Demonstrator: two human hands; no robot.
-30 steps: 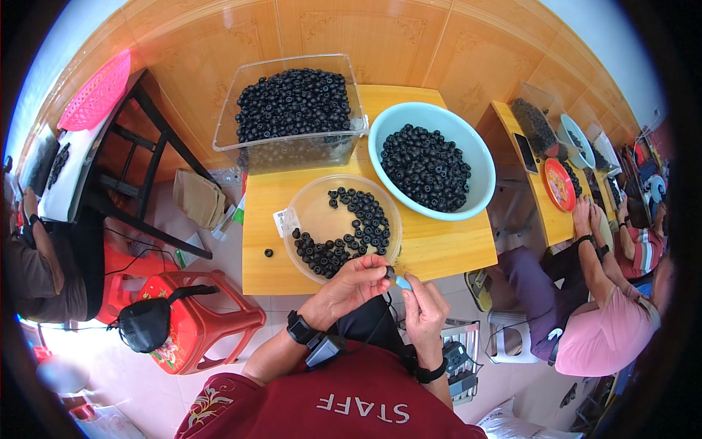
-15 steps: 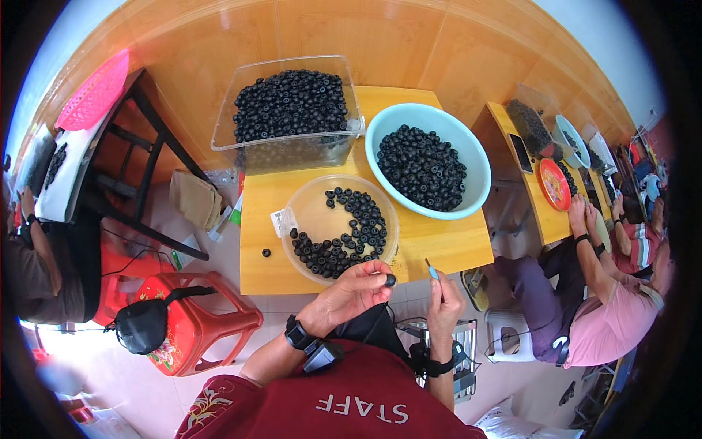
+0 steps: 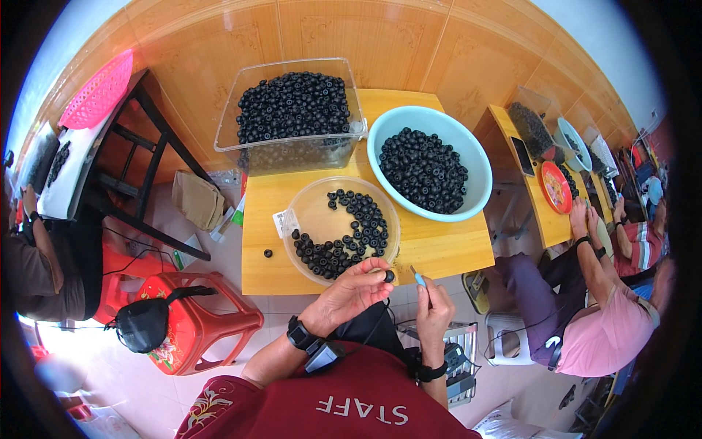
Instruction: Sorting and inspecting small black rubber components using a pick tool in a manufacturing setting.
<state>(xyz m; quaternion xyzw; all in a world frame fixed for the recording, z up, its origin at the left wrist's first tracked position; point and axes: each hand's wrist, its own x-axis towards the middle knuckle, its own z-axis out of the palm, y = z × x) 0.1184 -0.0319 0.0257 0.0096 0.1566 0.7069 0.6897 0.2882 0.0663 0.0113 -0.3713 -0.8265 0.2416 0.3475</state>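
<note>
My left hand (image 3: 352, 294) pinches a small round black piece (image 3: 388, 276) between thumb and fingertips, just past the near rim of a clear round tray (image 3: 311, 208). The tray holds several like pieces in a curved band. In my right hand (image 3: 434, 307) is a slim tool with a light-blue handle (image 3: 420, 280) and a short thin tip, perhaps a small knife. Its tip stands close to the black piece, apart from it. Behind the tray are a clear rectangular bin (image 3: 292, 156) and a light-blue basin (image 3: 479, 164), both heaped with black pieces.
One loose black piece (image 3: 268, 253) lies on the yellow table (image 3: 446, 252) left of the tray. A red stool (image 3: 241, 311) with a black bag stands at left. At right, a person in pink (image 3: 607, 329) works at another yellow table (image 3: 553, 233).
My right hand has moved left, bringing the blue-handled tool nearer to the black piece. My left hand has stayed almost in place, still pinching the piece.
</note>
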